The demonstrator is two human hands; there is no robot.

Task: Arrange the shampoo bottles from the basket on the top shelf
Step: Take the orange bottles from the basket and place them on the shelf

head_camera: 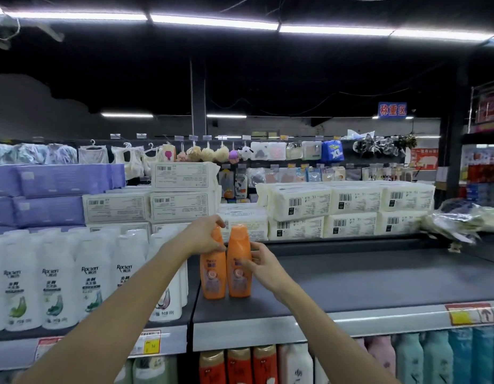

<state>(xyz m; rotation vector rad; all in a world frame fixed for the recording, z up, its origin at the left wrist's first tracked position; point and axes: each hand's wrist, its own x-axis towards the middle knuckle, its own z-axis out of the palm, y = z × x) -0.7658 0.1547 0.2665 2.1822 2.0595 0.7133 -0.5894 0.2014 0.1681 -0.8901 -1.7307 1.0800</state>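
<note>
Two orange shampoo bottles stand upright side by side on the dark top shelf (pixel 365 275), near its left end. My left hand (pixel 203 235) grips the upper part of the left orange bottle (pixel 212 275). My right hand (pixel 264 263) pinches the right orange bottle (pixel 239 267) at its middle from the right side. The two bottles touch or nearly touch. No basket is in view.
White shampoo bottles (pixel 57 284) fill the shelf section to the left. Stacked white tissue packs (pixel 348 206) and purple packs (pixel 46 189) stand behind. Crumpled plastic bags (pixel 462 220) lie at the far right. Orange, white, pink and teal bottles (pixel 406 358) sit on the lower shelf.
</note>
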